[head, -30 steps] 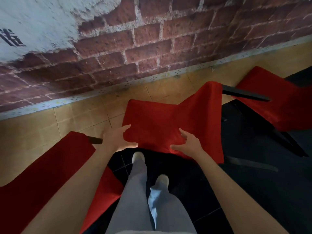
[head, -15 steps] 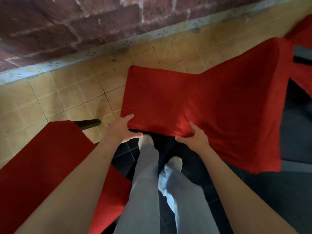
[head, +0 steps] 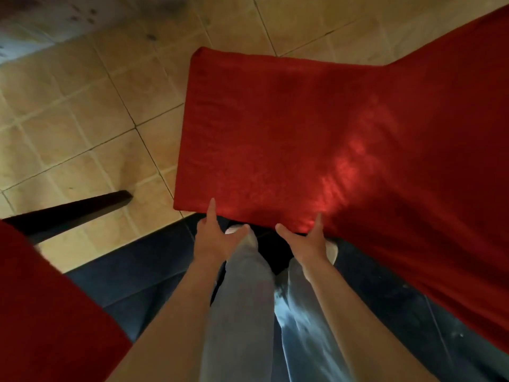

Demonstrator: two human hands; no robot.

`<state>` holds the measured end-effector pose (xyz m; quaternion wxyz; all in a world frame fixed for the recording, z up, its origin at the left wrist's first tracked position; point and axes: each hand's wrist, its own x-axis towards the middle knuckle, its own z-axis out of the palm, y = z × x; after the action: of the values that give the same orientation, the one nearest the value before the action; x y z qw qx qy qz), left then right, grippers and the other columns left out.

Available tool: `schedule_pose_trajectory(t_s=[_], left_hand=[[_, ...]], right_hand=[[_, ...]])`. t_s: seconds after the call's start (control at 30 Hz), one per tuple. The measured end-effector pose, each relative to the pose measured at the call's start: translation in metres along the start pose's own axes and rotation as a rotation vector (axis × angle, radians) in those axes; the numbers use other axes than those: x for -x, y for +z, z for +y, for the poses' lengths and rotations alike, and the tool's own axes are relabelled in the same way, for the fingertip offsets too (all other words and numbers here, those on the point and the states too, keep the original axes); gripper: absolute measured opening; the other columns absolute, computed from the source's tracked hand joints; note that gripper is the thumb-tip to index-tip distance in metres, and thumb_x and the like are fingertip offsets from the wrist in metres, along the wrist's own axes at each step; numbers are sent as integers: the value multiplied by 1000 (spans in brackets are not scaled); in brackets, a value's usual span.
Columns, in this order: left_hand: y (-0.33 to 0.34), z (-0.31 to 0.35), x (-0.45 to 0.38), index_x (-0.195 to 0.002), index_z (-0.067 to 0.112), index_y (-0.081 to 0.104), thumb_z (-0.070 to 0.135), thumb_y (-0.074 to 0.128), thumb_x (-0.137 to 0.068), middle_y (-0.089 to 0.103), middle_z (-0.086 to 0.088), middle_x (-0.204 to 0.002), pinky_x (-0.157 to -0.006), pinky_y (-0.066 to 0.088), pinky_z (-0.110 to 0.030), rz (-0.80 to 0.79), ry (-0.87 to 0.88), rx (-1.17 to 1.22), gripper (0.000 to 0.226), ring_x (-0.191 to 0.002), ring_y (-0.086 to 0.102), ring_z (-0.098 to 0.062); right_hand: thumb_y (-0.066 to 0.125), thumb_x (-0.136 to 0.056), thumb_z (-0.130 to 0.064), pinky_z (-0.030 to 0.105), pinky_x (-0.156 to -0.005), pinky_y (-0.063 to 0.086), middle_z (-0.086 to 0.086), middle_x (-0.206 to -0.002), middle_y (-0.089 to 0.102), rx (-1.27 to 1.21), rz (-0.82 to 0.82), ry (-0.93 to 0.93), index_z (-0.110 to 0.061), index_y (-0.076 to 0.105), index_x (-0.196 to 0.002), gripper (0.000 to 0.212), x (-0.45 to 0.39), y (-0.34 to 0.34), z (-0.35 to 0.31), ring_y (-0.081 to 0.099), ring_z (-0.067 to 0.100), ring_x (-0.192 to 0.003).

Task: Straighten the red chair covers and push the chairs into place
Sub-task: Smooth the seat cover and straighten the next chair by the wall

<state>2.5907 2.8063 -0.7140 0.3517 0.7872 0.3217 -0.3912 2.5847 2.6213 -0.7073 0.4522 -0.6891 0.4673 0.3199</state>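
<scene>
View dropped closer; red cover over tan tile floor

no readable text, label, number or sign anywhere

We see our own two bare forearms with no sleeves, watch or rings on the left hand or the right hand. Below them we wear loose, light grey-blue trousers of soft, creased fabric, and pale, whitish rounded-toe shoes show at the trouser hems.
</scene>
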Motion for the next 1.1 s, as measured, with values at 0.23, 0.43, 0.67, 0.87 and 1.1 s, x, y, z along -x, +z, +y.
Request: schedule_pose_trajectory(t_s=[0.23, 0.43, 0.67, 0.87, 1.1], left_hand=[[61, -15, -45, -153, 19, -8, 39, 78, -77, 38, -24, -144, -105, 36, -41, 148, -195, 258, 117, -131, 41, -37], [85, -19, -80, -151, 26, -17, 45, 74, -79, 45, -16, -144, -105, 32, -32, 211, -268, 475, 117, -130, 45, -31], [118, -13, -102, -145, 39, -26, 48, 80, -70, 50, -13, -140, -92, 27, -27, 403, -301, 637, 130, -119, 54, -22], [129, -19, -111, -147, 43, -19, 41, 87, -62, 28, 13, -129, -99, 25, -23, 486, -219, 723, 136, -111, 37, 1], [122, -17, -108, -147, 41, -20, 36, 86, -65, 25, 12, -133, -97, 24, -23, 439, -225, 692, 134, -111, 34, -1]], right_hand=[[80, -77, -31, 14, -98, 23, 14, -154, 31, -98, 232, 99, -12, -10, -153, 119, -54, 41, 32, 38, 25, -137], [73, -79, -48, 22, -92, 29, 18, -150, 37, -177, 288, 156, -32, -19, -150, 117, -83, 59, 40, 48, 33, -129], [78, -70, -52, 39, -102, 41, 24, -144, 41, -289, 456, 157, -56, -22, -141, 123, -100, 81, 45, 54, 37, -119], [84, -64, -46, 19, -88, 36, 13, -149, 37, -384, 542, 96, -65, -12, -138, 123, -108, 89, 54, 51, 16, -108], [85, -66, -41, 11, -83, 33, 8, -147, 44, -373, 546, 118, -61, -8, -142, 122, -103, 83, 47, 55, 18, -112]])
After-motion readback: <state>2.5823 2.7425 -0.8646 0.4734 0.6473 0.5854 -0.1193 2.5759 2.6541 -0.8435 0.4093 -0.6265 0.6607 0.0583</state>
